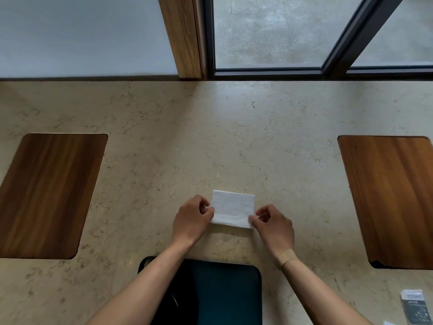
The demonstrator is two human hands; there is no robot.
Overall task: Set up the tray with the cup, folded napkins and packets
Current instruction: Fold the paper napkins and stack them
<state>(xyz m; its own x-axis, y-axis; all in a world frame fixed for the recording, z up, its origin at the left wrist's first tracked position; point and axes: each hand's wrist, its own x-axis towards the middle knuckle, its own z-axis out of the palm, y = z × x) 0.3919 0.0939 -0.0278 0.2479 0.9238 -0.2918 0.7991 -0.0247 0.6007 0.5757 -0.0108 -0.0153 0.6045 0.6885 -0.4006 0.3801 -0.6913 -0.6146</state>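
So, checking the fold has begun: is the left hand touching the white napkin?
Touching. The head view shows the left hand pinching the white napkin's near left corner, fingertips on its edge.

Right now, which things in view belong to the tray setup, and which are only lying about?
Part of the job:
- white napkin, pinched by the left hand and right hand
- dark tray
- packets at the near right edge

Only lying about:
- left wooden board
- right wooden board
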